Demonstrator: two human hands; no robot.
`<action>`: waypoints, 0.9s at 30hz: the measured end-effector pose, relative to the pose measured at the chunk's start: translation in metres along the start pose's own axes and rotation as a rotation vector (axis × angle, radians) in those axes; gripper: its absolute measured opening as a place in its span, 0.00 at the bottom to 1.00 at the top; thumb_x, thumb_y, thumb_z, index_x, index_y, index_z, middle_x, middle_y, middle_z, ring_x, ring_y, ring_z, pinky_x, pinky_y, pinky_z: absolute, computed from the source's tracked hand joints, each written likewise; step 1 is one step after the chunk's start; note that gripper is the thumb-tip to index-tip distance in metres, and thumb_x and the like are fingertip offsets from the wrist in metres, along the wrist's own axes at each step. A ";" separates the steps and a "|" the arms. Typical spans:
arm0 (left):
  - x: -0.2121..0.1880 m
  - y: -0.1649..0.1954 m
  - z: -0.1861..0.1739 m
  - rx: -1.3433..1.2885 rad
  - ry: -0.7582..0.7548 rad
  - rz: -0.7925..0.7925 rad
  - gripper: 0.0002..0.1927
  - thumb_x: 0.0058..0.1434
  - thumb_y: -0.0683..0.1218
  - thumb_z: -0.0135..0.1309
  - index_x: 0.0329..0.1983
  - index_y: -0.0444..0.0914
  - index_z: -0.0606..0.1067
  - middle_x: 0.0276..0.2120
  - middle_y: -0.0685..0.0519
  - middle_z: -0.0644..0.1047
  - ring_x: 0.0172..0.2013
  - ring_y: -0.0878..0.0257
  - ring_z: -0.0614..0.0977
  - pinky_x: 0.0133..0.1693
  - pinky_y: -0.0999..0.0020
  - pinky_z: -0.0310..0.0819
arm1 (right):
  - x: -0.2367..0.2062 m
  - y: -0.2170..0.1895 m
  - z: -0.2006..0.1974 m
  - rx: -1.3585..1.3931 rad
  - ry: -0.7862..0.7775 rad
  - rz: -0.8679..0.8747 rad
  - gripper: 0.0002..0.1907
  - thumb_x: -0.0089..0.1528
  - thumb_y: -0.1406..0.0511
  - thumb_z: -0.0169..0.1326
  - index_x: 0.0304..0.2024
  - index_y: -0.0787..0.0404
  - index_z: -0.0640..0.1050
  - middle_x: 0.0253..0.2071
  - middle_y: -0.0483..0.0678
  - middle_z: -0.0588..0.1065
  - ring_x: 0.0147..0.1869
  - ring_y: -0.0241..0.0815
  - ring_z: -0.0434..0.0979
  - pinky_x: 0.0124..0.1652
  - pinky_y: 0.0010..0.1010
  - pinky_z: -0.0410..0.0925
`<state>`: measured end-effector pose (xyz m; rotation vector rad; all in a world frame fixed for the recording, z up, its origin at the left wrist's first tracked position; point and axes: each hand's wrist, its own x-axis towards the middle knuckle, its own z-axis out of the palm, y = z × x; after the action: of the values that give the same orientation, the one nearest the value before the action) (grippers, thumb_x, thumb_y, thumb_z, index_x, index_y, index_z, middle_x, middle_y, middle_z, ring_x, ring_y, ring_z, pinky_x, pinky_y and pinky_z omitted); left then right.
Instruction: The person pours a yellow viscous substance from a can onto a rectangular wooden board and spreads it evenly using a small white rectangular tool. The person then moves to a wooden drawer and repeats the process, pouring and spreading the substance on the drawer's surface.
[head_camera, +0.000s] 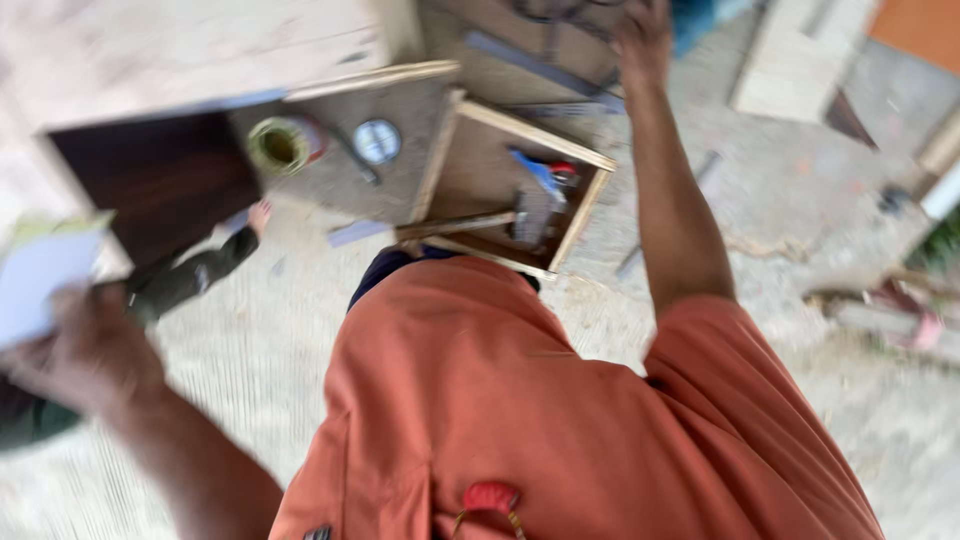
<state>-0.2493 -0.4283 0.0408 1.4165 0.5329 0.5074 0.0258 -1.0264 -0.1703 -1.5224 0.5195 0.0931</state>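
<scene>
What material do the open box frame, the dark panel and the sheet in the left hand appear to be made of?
Box frame: probably bare wood, pale with raw unpainted edges.
Dark panel: perhaps wood veneer or laminate; deep brown, smooth, faintly streaked.
Sheet in the left hand: likely paper or thin card, white and flat; blur leaves it uncertain.

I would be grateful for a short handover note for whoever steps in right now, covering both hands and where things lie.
Left hand: raised at the left edge, gripping a pale sheet; the picture is blurred.
Right hand: stretched forward at the top of the view; the blur hides whether it holds anything.
On the floor ahead: a shallow wooden frame with a hammer across its near edge and a blue-and-red tool inside; beside it a tape roll and a round disc.
Done and left: cannot be judged.
</scene>
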 end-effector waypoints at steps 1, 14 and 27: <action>0.001 0.000 0.006 -0.073 -0.016 0.007 0.06 0.75 0.31 0.57 0.54 0.27 0.77 0.44 0.41 0.79 0.38 0.58 0.81 0.36 0.72 0.79 | -0.019 0.007 0.007 -0.126 -0.031 -0.101 0.33 0.67 0.70 0.51 0.76 0.58 0.63 0.41 0.44 0.71 0.40 0.38 0.66 0.36 0.27 0.62; -0.027 -0.007 0.001 -0.284 0.098 -0.112 0.11 0.72 0.35 0.61 0.55 0.28 0.77 0.47 0.40 0.82 0.43 0.57 0.86 0.43 0.68 0.86 | -0.223 0.055 0.227 -0.741 -0.927 -0.401 0.50 0.59 0.57 0.69 0.76 0.50 0.55 0.76 0.55 0.59 0.79 0.55 0.57 0.73 0.48 0.58; -0.016 -0.033 -0.058 -0.349 0.185 -0.261 0.12 0.67 0.36 0.62 0.52 0.31 0.77 0.45 0.44 0.82 0.44 0.58 0.82 0.50 0.64 0.79 | -0.195 0.093 0.399 -0.684 -0.775 -0.360 0.71 0.49 0.58 0.77 0.79 0.56 0.41 0.73 0.62 0.61 0.77 0.58 0.62 0.72 0.45 0.61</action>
<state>-0.2974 -0.3966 0.0046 0.9560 0.7286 0.4950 -0.0765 -0.5853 -0.1968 -2.0452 -0.4594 0.5992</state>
